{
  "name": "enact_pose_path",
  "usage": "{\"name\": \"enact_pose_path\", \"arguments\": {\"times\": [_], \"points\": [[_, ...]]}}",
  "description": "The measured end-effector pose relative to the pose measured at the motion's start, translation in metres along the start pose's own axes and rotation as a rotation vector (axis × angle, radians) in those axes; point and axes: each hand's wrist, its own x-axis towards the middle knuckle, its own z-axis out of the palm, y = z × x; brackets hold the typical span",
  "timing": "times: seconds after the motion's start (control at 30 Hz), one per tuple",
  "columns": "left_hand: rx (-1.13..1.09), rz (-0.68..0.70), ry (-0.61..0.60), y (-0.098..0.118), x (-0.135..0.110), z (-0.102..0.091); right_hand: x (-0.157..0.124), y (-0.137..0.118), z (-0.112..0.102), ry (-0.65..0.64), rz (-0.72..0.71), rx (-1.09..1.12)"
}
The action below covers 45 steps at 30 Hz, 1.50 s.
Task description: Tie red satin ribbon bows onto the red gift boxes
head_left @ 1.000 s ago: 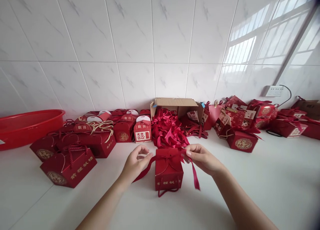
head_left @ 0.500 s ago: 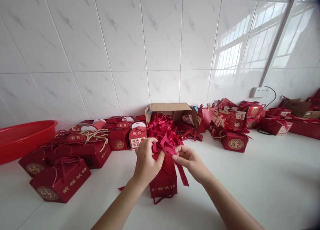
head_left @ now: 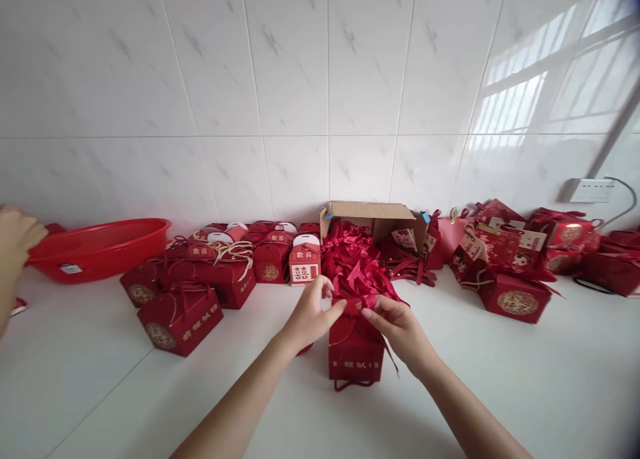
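Observation:
A small red gift box (head_left: 354, 354) with gold lettering stands on the white counter (head_left: 525, 379) in front of me. Both hands meet at its top. My left hand (head_left: 311, 314) pinches the red ribbon (head_left: 354, 305) on the left side of the box top. My right hand (head_left: 397, 326) pinches the same ribbon from the right, with a loose tail hanging down the box's right side. A thin red cord loop lies at the box's foot.
A cardboard box (head_left: 375, 214) spilling red ribbons (head_left: 357, 262) sits behind by the tiled wall. Several red gift boxes (head_left: 183, 318) crowd the left and more (head_left: 515, 299) the right. A red basin (head_left: 103, 246) stands far left, where another person's hand (head_left: 15, 236) shows at the edge.
My hands came together from the box's sides onto its top, gathering the ribbon. The view has shifted left, and another person's hand now shows at the left edge.

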Motion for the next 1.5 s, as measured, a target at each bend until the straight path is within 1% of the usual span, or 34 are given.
{"name": "enact_pose_path", "arguments": {"times": [0.07,0.13,0.2,0.33,0.47,0.63,0.7,0.83,0.93,1.0,1.07,1.17,1.27,1.33,1.4,1.5], "points": [[-0.074,-0.133,-0.086,-0.012,-0.003,0.003,-0.005,0.0,0.0,-0.076,0.086,0.079],[-0.193,-0.263,-0.185,-0.019,-0.005,0.006,-0.01,-0.002,0.0,-0.11,0.119,0.099],[-0.286,-0.332,-0.243,-0.023,-0.007,0.008,-0.013,-0.004,-0.001,-0.12,0.13,0.092],[-0.348,-0.372,-0.298,-0.024,-0.007,0.007,-0.017,-0.007,0.0,-0.087,0.173,0.064],[-0.365,-0.401,-0.362,-0.023,-0.008,0.002,-0.018,-0.003,0.001,-0.059,0.21,0.047],[-0.416,-0.394,-0.41,-0.012,-0.009,-0.008,-0.016,0.002,0.003,0.039,0.228,0.06],[-0.451,-0.359,-0.417,-0.005,-0.009,-0.013,-0.017,0.001,0.003,0.059,0.22,0.052],[-0.483,-0.241,-0.446,0.008,-0.013,-0.022,-0.018,0.001,0.005,0.081,0.178,-0.022],[-0.439,-0.179,-0.471,0.016,-0.019,-0.024,-0.017,0.003,0.008,0.15,0.143,-0.18],[-0.411,-0.142,-0.47,0.021,-0.023,-0.023,-0.015,0.004,0.01,0.219,0.102,-0.315],[-0.384,-0.105,-0.459,0.026,-0.026,-0.021,-0.014,0.003,0.014,0.256,0.061,-0.416],[-0.32,-0.017,-0.397,0.032,-0.028,-0.019,-0.014,0.001,0.017,0.228,0.018,-0.468],[-0.229,0.149,-0.268,0.036,-0.027,-0.016,-0.014,-0.001,0.018,0.151,-0.076,-0.472],[-0.193,0.234,-0.204,0.038,-0.026,-0.015,-0.014,-0.003,0.019,0.089,-0.15,-0.477],[-0.191,0.281,-0.18,0.04,-0.025,-0.014,-0.015,-0.004,0.019,0.051,-0.212,-0.491],[-0.211,0.335,-0.19,0.042,-0.024,-0.012,-0.016,-0.005,0.02,0.028,-0.263,-0.478]]}}
